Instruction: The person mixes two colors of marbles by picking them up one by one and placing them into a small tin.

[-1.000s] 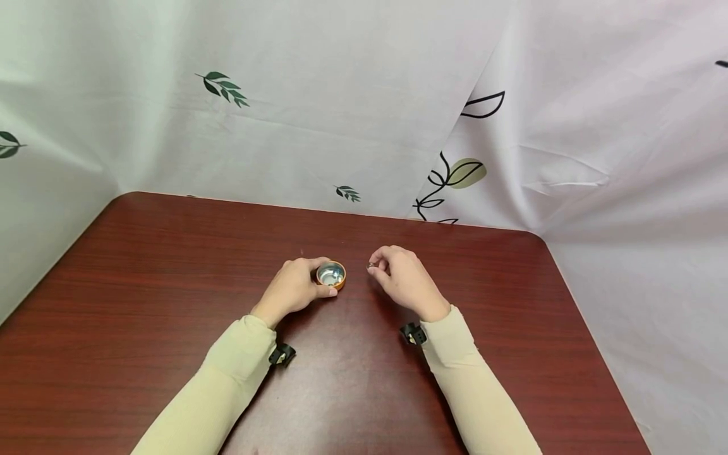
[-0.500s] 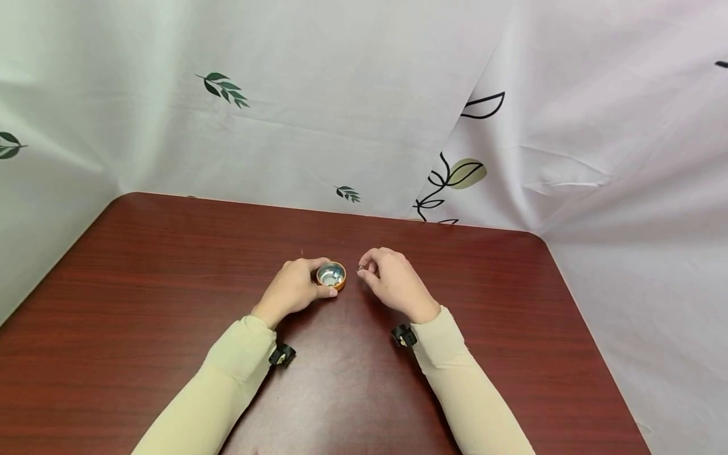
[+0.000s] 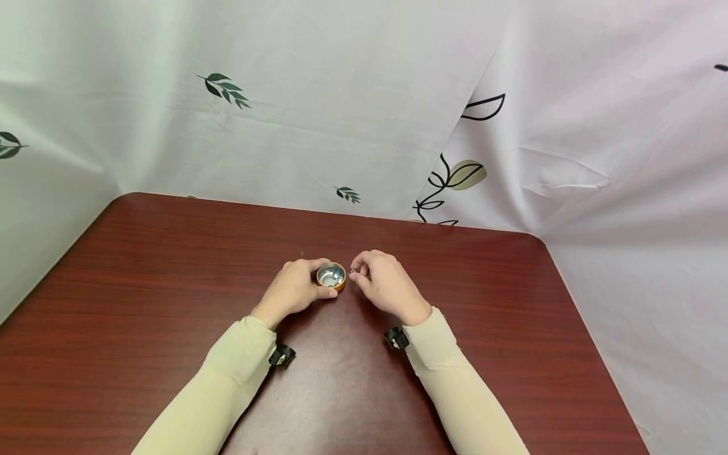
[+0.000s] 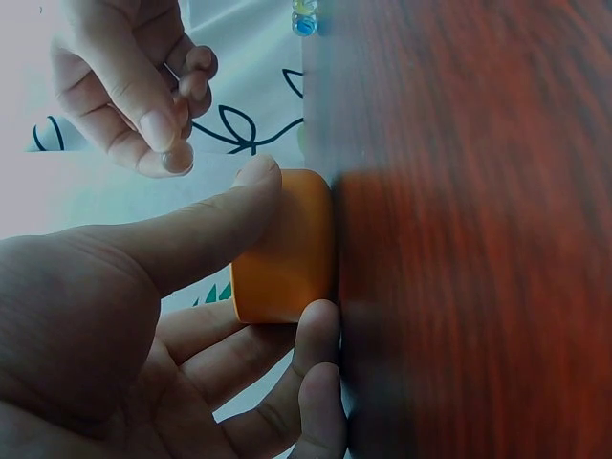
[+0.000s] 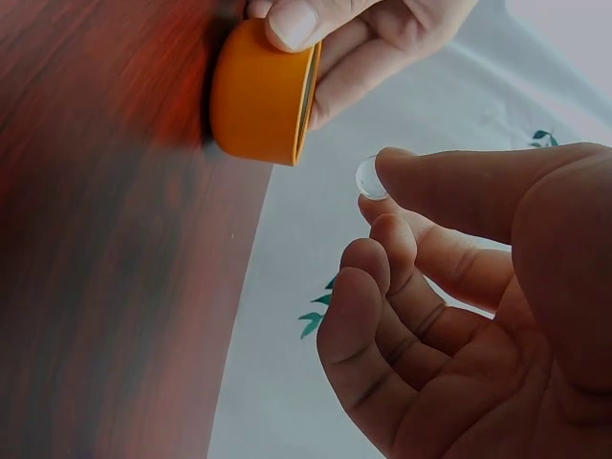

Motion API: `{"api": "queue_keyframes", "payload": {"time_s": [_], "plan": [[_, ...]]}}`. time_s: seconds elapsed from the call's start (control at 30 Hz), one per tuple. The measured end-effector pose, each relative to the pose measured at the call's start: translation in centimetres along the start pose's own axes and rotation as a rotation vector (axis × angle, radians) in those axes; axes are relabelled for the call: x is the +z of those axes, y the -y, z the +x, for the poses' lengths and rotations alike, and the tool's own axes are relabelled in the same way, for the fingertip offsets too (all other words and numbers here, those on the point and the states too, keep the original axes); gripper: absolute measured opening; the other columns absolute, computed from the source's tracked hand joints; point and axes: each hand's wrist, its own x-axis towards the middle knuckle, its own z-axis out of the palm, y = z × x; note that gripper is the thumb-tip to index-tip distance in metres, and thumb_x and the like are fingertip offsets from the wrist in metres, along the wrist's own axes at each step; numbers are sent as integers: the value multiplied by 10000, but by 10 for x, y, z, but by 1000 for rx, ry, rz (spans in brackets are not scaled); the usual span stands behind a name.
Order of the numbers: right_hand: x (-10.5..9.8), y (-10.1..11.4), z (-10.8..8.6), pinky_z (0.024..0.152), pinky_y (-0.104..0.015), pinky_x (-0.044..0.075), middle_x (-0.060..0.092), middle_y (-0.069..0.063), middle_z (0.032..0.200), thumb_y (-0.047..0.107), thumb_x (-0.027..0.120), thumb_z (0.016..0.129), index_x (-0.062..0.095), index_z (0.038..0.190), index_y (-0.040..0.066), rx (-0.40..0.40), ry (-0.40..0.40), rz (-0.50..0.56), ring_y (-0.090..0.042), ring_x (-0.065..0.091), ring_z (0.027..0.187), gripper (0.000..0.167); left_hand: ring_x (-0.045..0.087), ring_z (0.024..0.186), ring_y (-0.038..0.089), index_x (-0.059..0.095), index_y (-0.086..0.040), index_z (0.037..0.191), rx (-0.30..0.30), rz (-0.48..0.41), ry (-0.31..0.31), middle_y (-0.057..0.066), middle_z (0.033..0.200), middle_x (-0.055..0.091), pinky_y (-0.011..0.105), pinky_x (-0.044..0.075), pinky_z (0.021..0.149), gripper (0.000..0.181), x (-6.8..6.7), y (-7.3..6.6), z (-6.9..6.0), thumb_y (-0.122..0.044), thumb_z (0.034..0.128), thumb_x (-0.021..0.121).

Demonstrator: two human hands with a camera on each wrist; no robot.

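Observation:
A small orange cup (image 3: 331,287) with a silvery inside stands upright on the table. My left hand (image 3: 292,287) grips it from the left, thumb at the near side and fingers round the far side. Bluish spots show inside the cup, too small to tell apart. My right hand (image 3: 389,284) is just right of the cup, held above the table. Between thumb and index fingertip it pinches a clear glass marble (image 5: 370,179), apart from the cup's rim in the right wrist view. The other right fingers are loosely curled.
Glass marbles (image 4: 304,17), one bluish and one yellowish, show at the top of the left wrist view, by the table surface. The dark red wooden table (image 3: 170,265) ends at a white leaf-printed curtain (image 3: 318,95). Black wrist cameras (image 3: 396,338) sit on both sleeves.
My right hand has moved left and slightly nearer, bringing the pinched marble close to the cup. The left hand and the cup have stayed in place.

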Motion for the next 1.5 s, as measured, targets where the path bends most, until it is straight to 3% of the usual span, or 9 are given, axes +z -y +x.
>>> {"api": "queue_keyframes", "payload": {"time_s": [0.87,1.5], "plan": [[15,9,7,634,-243,452,558,20,806,121,685,957,698,982,73,-5,55,5,-106,519,680,56,645,1033,260,673,-187,1324,7,1,-1,47,1116,722,439,499,880,548,0,2,-1,-284,817,857],[20,14,11,632,-240,456,570,8,816,125,668,971,696,1013,61,9,100,23,-107,527,673,82,649,965,242,652,-131,1350,4,11,-4,89,1126,721,406,505,843,586,2,2,0,-290,822,850]]}}
